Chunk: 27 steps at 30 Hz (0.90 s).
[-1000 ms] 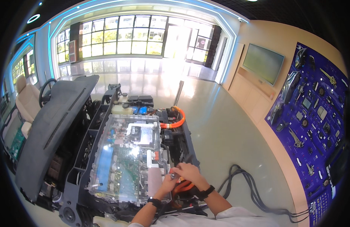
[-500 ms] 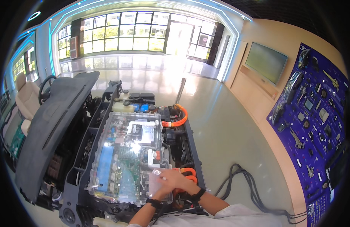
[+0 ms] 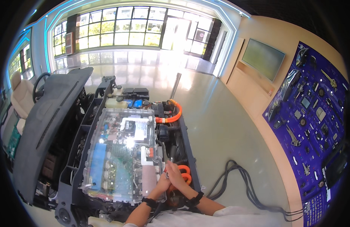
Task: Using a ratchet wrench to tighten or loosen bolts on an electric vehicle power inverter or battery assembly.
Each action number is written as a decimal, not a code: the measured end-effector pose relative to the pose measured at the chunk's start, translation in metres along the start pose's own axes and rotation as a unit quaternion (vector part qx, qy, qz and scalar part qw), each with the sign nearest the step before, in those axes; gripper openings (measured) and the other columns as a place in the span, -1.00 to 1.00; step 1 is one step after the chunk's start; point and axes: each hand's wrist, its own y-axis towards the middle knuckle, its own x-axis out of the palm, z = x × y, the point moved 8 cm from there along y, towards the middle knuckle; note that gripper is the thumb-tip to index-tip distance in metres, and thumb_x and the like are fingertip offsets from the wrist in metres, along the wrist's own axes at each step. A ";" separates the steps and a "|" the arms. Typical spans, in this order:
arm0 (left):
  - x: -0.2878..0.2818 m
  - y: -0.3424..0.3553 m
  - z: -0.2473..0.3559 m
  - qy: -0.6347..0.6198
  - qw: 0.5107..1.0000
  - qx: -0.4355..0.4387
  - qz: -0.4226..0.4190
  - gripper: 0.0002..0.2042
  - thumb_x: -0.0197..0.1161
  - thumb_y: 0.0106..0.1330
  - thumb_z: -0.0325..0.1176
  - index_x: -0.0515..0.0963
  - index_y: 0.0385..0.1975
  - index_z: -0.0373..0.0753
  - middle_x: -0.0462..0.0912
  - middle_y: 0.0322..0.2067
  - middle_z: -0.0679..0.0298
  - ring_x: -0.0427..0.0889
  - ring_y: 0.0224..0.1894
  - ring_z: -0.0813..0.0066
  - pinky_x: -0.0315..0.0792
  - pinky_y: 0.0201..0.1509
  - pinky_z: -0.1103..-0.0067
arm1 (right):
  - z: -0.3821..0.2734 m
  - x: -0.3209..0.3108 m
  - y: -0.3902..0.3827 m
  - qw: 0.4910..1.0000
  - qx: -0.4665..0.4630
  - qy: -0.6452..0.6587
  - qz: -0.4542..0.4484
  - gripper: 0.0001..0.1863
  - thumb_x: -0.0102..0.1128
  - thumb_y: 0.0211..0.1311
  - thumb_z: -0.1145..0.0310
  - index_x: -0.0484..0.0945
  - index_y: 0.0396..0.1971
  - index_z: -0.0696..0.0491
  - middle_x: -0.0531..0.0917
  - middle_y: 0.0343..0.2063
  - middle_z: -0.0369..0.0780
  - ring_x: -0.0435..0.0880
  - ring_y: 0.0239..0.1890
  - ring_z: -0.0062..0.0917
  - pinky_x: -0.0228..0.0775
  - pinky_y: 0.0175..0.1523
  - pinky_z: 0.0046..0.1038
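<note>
My right hand and my left hand are closed together on a metal hand tool, whose dark handle points away from me. They are at the lower right edge of a transparent-covered electronics housing, beside looped orange cables. My fingers partly hide the tool's head. Under the cover are a green circuit board, a blue block and a pinkish pad.
A grey dashboard with a seat stands left of the chassis frame. Thick black cables lie on the floor at right, running to a purple parts board. A screen hangs on the wall.
My hands have shifted around the tool, and its handle now points more directly away from me than one second ago. The view has moved slightly, so the scene sits higher and further left.
</note>
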 end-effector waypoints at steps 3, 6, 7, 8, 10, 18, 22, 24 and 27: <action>0.002 -0.003 0.008 0.014 0.999 0.026 -0.017 -0.72 0.11 0.18 -0.40 0.45 -0.11 -0.29 0.55 -0.18 0.25 0.51 -0.11 0.50 0.37 -0.07 0.54 | 0.008 -0.013 -0.010 0.986 0.117 0.102 0.054 -0.36 -0.11 0.24 0.04 0.19 0.10 0.30 0.29 0.03 0.06 0.28 0.11 -0.22 0.07 0.18 -0.42; 0.007 -0.007 0.023 0.013 0.999 0.036 -0.038 -0.70 0.11 0.17 -0.41 0.42 -0.08 -0.29 0.55 -0.19 0.25 0.51 -0.12 0.50 0.38 -0.06 0.53 | 0.014 -0.015 -0.018 0.968 0.161 0.174 0.086 -0.34 -0.08 0.22 0.05 0.16 0.12 0.30 0.19 0.10 0.07 0.24 0.15 -0.21 0.05 0.21 -0.41; 0.009 -0.007 0.027 0.002 0.999 0.029 -0.044 -0.67 0.11 0.16 -0.42 0.40 -0.05 -0.29 0.55 -0.19 0.24 0.50 -0.11 0.49 0.38 -0.06 0.53 | -0.003 -0.013 -0.013 0.989 0.114 0.075 0.050 -0.35 -0.04 0.20 0.07 0.17 0.12 0.29 0.22 0.07 0.08 0.26 0.13 -0.20 0.08 0.19 -0.40; 0.010 -0.008 0.026 0.000 0.999 0.027 -0.044 -0.67 0.11 0.16 -0.42 0.40 -0.05 -0.29 0.55 -0.19 0.24 0.50 -0.11 0.49 0.38 -0.06 0.53 | -0.015 -0.010 -0.012 0.998 0.065 -0.025 0.013 -0.36 -0.01 0.18 0.09 0.18 0.11 0.29 0.25 0.04 0.09 0.28 0.12 -0.20 0.11 0.17 -0.40; 0.007 -0.009 0.025 -0.018 0.999 0.039 -0.024 -0.64 0.09 0.18 -0.43 0.34 0.00 -0.32 0.53 -0.18 0.23 0.49 -0.09 0.48 0.37 -0.02 0.53 | -0.012 -0.008 -0.003 0.997 -0.003 -0.071 -0.015 -0.42 0.07 0.13 0.16 0.27 0.05 0.25 0.36 -0.06 0.05 0.37 0.05 -0.22 0.19 0.11 -0.39; 0.007 -0.013 0.024 -0.014 0.994 0.101 -0.049 -0.64 0.06 0.23 -0.39 0.32 0.00 -0.36 0.50 -0.15 0.22 0.48 -0.07 0.46 0.36 0.02 0.56 | -0.072 0.061 -0.016 0.863 -0.156 -0.086 -0.472 -0.65 0.13 0.10 0.18 0.54 -0.29 0.19 0.59 -0.36 -0.16 0.54 -0.30 -0.46 0.35 -0.14 -0.47; 0.003 -0.011 0.019 -0.025 0.995 0.095 -0.024 -0.64 0.06 0.24 -0.38 0.31 0.01 -0.37 0.50 -0.15 0.22 0.47 -0.06 0.46 0.36 0.03 0.56 | -0.067 0.072 -0.022 0.834 -0.077 -0.094 -0.538 -0.62 0.10 0.12 0.18 0.50 -0.19 0.17 0.55 -0.24 -0.07 0.52 -0.18 -0.37 0.31 -0.04 -0.41; 0.003 -0.010 0.015 -0.031 0.994 0.106 -0.013 -0.64 0.06 0.24 -0.37 0.31 0.01 -0.37 0.49 -0.14 0.22 0.47 -0.05 0.46 0.36 0.04 0.57 | -0.067 0.063 -0.017 0.868 -0.092 -0.082 -0.481 -0.62 0.07 0.15 0.21 0.46 -0.11 0.14 0.51 -0.18 -0.08 0.48 -0.12 -0.36 0.27 0.02 -0.42; 0.000 -0.009 0.013 -0.044 0.992 0.118 0.009 -0.64 0.06 0.25 -0.37 0.31 0.01 -0.38 0.49 -0.14 0.22 0.47 -0.04 0.45 0.35 0.04 0.57 | -0.056 0.039 -0.008 0.921 -0.108 -0.136 -0.349 -0.57 0.06 0.17 0.24 0.37 0.02 0.10 0.40 -0.04 -0.07 0.40 -0.01 -0.30 0.21 0.10 -0.42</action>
